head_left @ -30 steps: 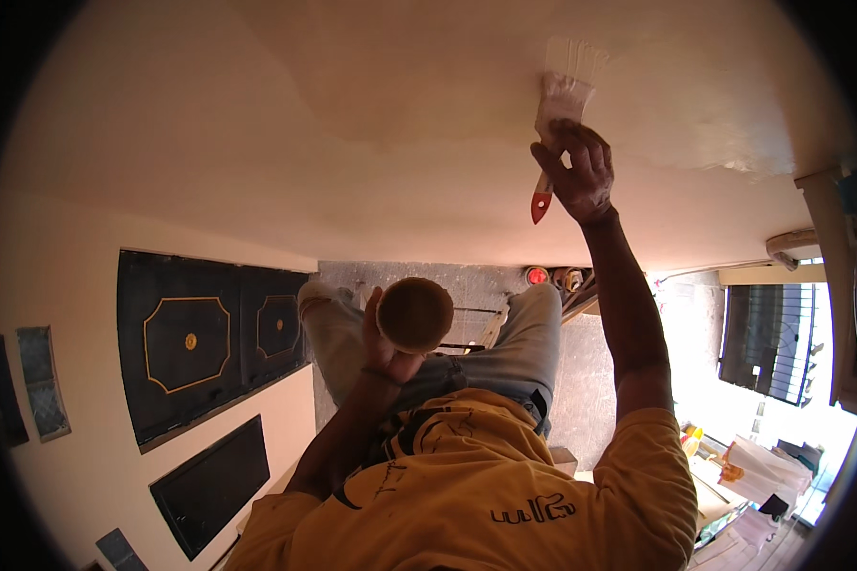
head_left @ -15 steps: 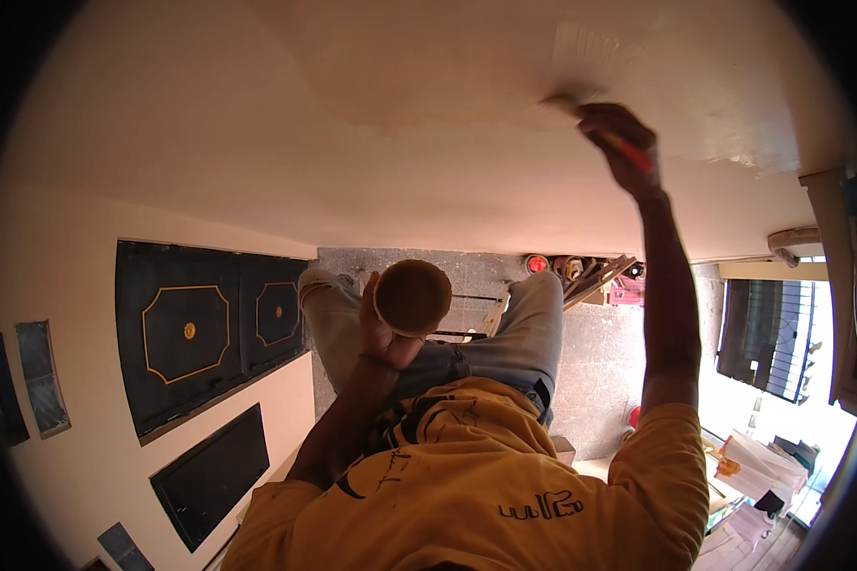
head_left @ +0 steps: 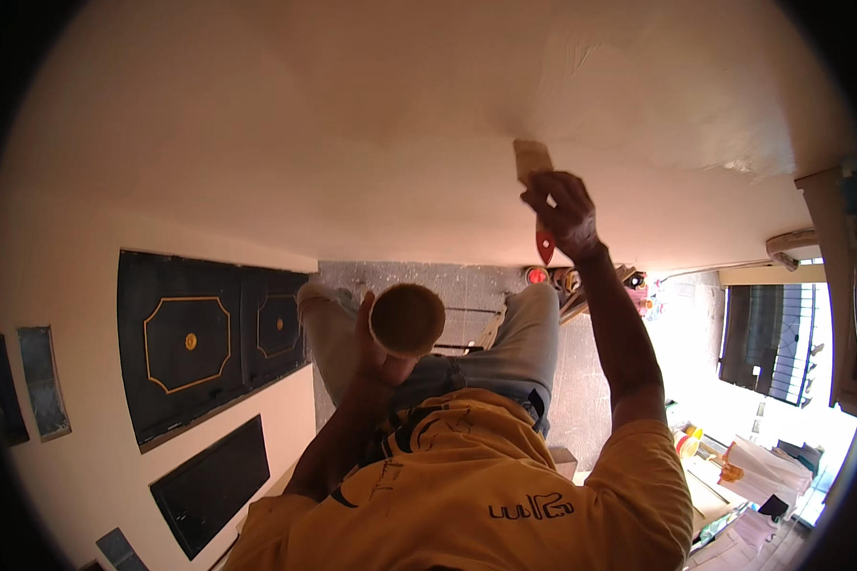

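My right hand [head_left: 564, 211] is closed round a flat paintbrush [head_left: 531, 159] with wide pale bristles and a red handle tip pointing down. The bristles are up against or very near the cream wall [head_left: 400, 114]; I cannot tell if they touch. A glossy patch shows on the wall to the right of the brush. My left hand [head_left: 383, 360] holds a round open tub [head_left: 408, 321] in front of my lap, fingers wrapped round its left side and underside. The inside of the tub is brownish and shadowed, so its contents are hard to make out.
A dark double door [head_left: 190, 343] with gold trim lines is at the left. Below my legs are a grey speckled floor [head_left: 581, 390] and light ladder-like bars [head_left: 486, 328]. A red-topped tin [head_left: 537, 275] and clutter sit past my right knee. Barred window [head_left: 771, 333] at right.
My right hand has come down and left along the wall with the paintbrush, which now points bristles up. The tub in my left hand has shifted slightly lower.
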`<state>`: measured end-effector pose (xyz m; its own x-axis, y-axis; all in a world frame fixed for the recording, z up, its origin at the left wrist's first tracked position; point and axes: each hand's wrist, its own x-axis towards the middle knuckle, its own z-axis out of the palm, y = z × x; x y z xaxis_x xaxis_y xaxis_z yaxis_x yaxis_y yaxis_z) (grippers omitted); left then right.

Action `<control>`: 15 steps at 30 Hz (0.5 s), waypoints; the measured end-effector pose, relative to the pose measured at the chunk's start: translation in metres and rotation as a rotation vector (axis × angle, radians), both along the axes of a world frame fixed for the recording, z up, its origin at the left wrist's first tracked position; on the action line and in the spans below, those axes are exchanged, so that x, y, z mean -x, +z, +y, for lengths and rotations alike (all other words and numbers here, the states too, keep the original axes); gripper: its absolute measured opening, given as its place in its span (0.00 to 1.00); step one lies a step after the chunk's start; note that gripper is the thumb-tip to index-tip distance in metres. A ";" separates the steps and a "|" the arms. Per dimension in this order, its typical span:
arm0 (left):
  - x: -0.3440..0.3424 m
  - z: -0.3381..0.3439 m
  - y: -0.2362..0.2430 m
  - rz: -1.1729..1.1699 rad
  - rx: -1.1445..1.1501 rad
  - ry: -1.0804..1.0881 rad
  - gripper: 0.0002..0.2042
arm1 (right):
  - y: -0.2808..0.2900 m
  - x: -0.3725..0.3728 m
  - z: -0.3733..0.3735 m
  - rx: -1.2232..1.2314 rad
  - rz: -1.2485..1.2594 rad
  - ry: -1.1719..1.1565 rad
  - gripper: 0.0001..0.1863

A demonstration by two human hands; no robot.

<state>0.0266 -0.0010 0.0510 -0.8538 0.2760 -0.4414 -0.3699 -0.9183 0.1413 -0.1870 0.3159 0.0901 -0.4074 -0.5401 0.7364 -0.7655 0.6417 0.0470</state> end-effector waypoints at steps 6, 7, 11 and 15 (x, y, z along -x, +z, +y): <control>0.006 -0.005 -0.001 -0.085 0.014 0.022 0.28 | 0.120 0.047 0.030 0.067 -0.026 0.037 0.12; 0.005 -0.005 -0.003 -0.096 0.012 0.024 0.28 | 0.158 0.054 0.038 0.080 0.015 0.083 0.10; 0.005 -0.003 -0.015 -0.091 -0.038 0.030 0.26 | 0.289 0.046 0.079 0.226 0.078 0.038 0.06; 0.000 0.001 -0.018 -0.113 -0.072 0.058 0.25 | 0.315 0.030 0.066 0.006 0.488 -0.118 0.11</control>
<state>0.0261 -0.0004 0.0333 -0.8150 0.2626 -0.5166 -0.3261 -0.9447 0.0343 -0.2166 0.3823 0.4046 -0.0727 -0.5064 0.8593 -0.5770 0.7241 0.3779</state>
